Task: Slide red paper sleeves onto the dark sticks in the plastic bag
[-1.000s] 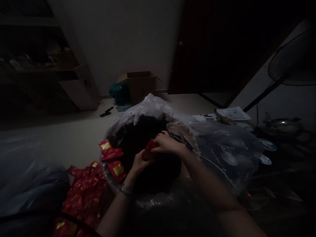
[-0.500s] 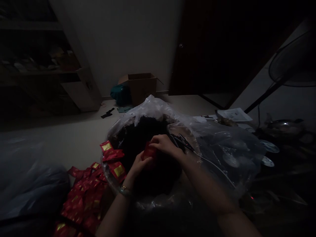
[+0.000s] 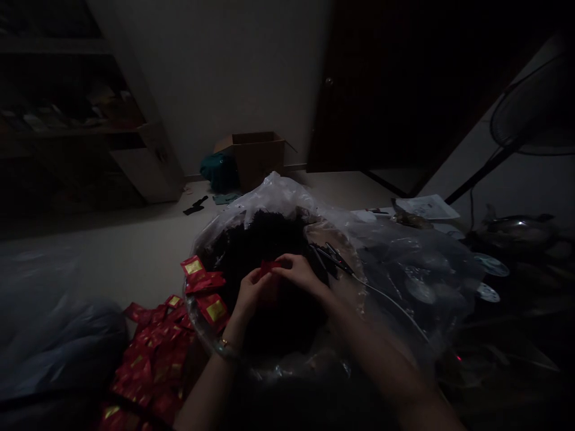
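Note:
Between my two hands is a small red packet (image 3: pixel 268 265), its top edge pinched from both sides. My left hand (image 3: pixel 250 291) grips its left side, and a bracelet circles that wrist. The fingers of my right hand (image 3: pixel 296 272) close on the packet's right upper edge. Both hands are over a dark, loose heap that looks like dried tea leaves (image 3: pixel 274 230), inside a round container lined with clear plastic (image 3: pixel 283 190). Several red packets with gold labels (image 3: pixel 215 310) lie on the container's left rim. The packet's lower part is dim.
Left of the container is a pile of red packets (image 3: pixel 150 353). A corded device with dark prongs (image 3: pixel 335 260) lies on the container's right side, its white cable running right. Behind stand a cardboard box (image 3: pixel 260 158) and a teal bag (image 3: pixel 220 172). A fan (image 3: pixel 534 114) is at right.
Both hands have shifted on the red packet. The right hand has come lower, the left slightly higher, and the fingers now meet along the packet's top edge.

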Demonstrator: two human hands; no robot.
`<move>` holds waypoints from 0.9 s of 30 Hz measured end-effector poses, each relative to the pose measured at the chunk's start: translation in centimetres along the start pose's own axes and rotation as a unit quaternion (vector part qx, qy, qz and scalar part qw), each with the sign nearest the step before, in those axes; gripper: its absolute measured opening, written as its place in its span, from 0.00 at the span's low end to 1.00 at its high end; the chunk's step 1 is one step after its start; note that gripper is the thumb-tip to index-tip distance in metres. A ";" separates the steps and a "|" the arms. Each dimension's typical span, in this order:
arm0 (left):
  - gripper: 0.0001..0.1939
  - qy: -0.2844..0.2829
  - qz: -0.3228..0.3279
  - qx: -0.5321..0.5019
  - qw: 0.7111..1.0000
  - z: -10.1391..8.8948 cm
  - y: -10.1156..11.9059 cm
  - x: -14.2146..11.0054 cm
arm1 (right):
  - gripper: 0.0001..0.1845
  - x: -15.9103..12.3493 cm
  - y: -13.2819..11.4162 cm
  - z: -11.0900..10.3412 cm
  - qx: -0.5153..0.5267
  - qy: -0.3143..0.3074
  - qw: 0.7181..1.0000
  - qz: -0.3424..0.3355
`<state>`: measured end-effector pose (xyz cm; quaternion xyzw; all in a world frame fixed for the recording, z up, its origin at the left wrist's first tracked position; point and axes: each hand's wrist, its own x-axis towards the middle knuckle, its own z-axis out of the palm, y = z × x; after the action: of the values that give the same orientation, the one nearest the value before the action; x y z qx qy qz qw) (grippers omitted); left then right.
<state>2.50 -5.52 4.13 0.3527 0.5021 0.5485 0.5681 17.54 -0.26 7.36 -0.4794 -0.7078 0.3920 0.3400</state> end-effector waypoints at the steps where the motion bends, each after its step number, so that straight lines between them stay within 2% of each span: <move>1: 0.24 0.015 0.007 0.007 1.000 0.1 0.1 -0.1 | 0.10 -0.2 0.1 0.0 0.011 -0.009 1.000 0.013; 4: 0.22 0.048 0.028 0.023 0.998 0.2 0.5 -0.3 | 0.08 -0.5 0.1 0.0 0.043 -0.015 0.998 0.041; 10: 0.20 0.048 0.020 0.020 0.998 0.1 0.9 -0.3 | 0.15 -0.4 0.4 0.2 0.103 -0.040 0.991 0.080; 13: 0.21 0.016 0.002 0.020 1.000 0.1 0.5 -0.4 | 0.14 -0.4 0.9 0.6 0.096 -0.049 0.992 0.068; 18: 0.28 -0.105 -0.094 0.006 0.990 0.4 -0.1 -0.9 | 0.13 -0.8 1.6 1.4 0.070 -0.022 0.995 0.063; 21: 0.29 -0.092 -0.119 -0.009 0.988 0.6 -0.4 -0.8 | 0.14 -0.6 2.1 1.3 0.070 -0.037 0.994 0.073; 23: 0.28 -0.068 -0.118 -0.014 0.991 0.6 -0.6 -0.6 | 0.15 0.0 2.9 0.3 0.036 -0.009 0.997 0.062; 25: 0.28 -0.047 -0.112 -0.012 0.993 0.6 -0.7 -0.4 | 0.16 0.8 4.0 -1.5 -0.054 0.072 0.995 0.035; 27: 0.28 -0.035 -0.106 -0.014 0.994 0.5 -0.9 -0.1 | 0.19 1.5 5.6 -3.9 -0.190 0.157 0.968 0.037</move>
<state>3.20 -5.73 3.41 0.3083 0.5084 0.4793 0.6455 22.71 3.32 4.35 -0.6168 -0.6887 0.1821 0.3347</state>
